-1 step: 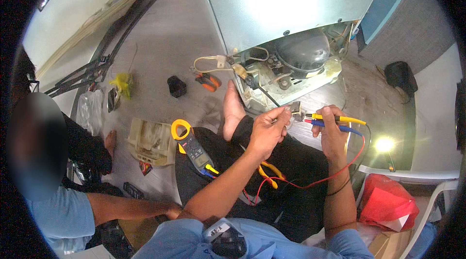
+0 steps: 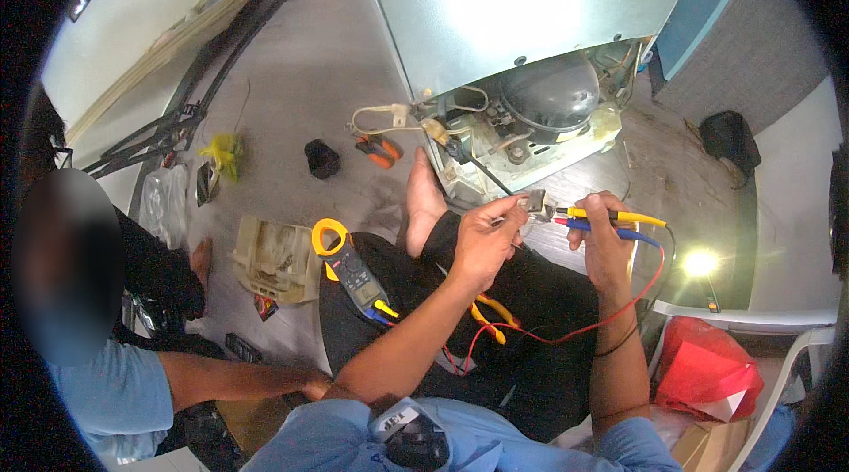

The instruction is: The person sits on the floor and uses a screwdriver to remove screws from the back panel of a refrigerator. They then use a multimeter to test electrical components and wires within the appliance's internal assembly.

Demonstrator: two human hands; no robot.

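Observation:
My left hand (image 2: 485, 247) pinches a small grey and whitish electrical part (image 2: 536, 201), whose exact kind I cannot make out. In my right hand (image 2: 605, 247), a yellow test probe (image 2: 630, 217) and a blue test probe (image 2: 626, 234) are held together, tips pointing left at that part. Whether the tips touch it is too small to tell. Red and black leads trail from the probes. A clamp meter (image 2: 358, 282) with an orange jaw rests on my dark trousers, yellow and blue plugs in its end. Yellow-handled pliers (image 2: 500, 317) lie partly behind my left forearm.
Ahead stands a refrigerator (image 2: 451, 48) with its black compressor (image 2: 550, 96) exposed. Orange-black pliers (image 2: 380, 152), a black piece (image 2: 321, 158) and a beige plastic tray (image 2: 250, 282) lie on the floor. A co-worker's arm (image 2: 234, 376) reaches in at left. A lit lamp (image 2: 701, 264) and red bag (image 2: 703, 366) are right.
The small part in my left hand has turned slightly, showing more of its grey face. Both hands and the probes stay almost where they were.

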